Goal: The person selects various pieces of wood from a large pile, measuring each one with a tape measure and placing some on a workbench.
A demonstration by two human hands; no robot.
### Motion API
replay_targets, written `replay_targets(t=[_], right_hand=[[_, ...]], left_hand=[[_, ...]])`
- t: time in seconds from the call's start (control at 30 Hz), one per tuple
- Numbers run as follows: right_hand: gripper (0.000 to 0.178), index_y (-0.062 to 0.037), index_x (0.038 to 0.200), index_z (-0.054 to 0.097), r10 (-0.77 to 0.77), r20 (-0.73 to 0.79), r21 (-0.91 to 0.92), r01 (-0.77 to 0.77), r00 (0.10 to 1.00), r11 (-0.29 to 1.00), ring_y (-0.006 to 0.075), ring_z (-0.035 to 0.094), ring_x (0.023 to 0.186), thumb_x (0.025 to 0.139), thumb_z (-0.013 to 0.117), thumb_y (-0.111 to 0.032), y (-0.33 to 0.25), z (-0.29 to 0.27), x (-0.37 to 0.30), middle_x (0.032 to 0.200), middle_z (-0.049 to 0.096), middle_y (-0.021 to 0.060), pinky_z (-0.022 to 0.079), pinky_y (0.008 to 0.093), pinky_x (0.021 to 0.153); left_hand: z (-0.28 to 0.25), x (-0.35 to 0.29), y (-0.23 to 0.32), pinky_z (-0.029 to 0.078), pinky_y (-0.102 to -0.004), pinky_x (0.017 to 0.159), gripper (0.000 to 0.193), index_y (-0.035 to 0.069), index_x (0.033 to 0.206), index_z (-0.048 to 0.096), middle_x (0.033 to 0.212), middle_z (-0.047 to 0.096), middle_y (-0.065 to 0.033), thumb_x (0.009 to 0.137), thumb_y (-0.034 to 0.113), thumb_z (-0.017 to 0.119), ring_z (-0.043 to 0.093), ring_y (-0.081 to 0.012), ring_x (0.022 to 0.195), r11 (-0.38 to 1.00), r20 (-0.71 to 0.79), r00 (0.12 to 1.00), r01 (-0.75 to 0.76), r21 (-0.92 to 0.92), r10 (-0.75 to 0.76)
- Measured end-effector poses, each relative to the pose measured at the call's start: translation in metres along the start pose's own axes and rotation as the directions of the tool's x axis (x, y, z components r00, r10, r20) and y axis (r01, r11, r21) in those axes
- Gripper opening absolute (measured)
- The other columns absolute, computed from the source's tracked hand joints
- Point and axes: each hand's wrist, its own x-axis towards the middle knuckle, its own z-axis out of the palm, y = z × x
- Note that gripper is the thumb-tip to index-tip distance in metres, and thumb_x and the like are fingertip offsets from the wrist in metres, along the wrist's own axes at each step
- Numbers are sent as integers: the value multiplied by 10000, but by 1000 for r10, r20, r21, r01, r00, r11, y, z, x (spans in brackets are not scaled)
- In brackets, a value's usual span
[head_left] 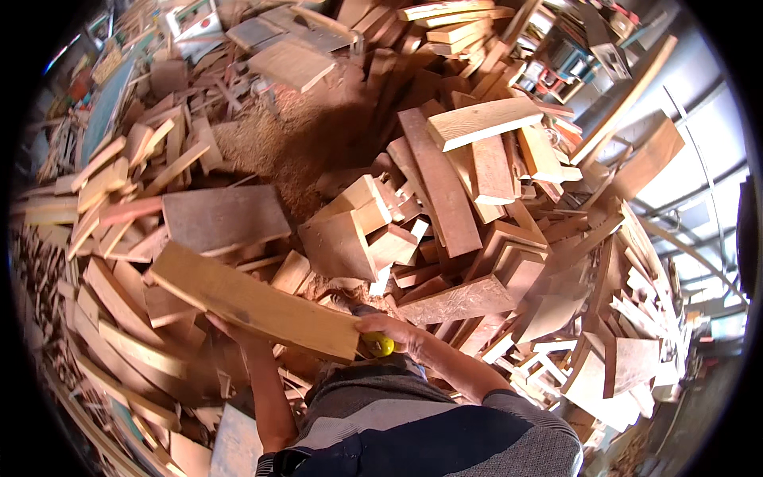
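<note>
Pale wood board (258, 305): left hand (237, 331) clamps its near edge, right hand (389, 326) its right end, seemingly steadying; moving it needs balance.

Scrap wood (453, 187) buries nearly all of the floor (687, 405) around here, boards and blocks heaped at every angle. Towards the far side, a hollow in the heap shows a bed of brown sawdust (266, 151), and small wood bits (40, 274) litter the left edge. I can't tell how deep it runs.
</note>
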Motion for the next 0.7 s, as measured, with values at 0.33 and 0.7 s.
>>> replay_targets(t=[0.33, 0.7], right_hand=[[1118, 8, 1548, 334, -552, -251, 154, 596, 795, 788, 293, 521, 1293, 726, 845, -552, 25, -39, -35, 1440, 530, 183, 424, 407, 1085], [557, -68, 1149, 579, -688, -523, 480, 841, 503, 250, 228, 651, 804, 958, 617, -590, -172, -163, -31, 912, 668, 91, 559, 443, 695]], left_hand=[[263, 92, -144, 625, -403, 695, 963, -28, 1458, 424, 1210, 627, -225, 910, 757, 520, 692, -261, 1011, 800, 644, 475, 382, 462, -599], [251, 89, -195, 417, -330, 1036, 615, 26, 1480, 449, 1383, 541, -100, 999, 359, 640, 521, -194, 1239, 532, 255, 592, 357, 768, -764]])
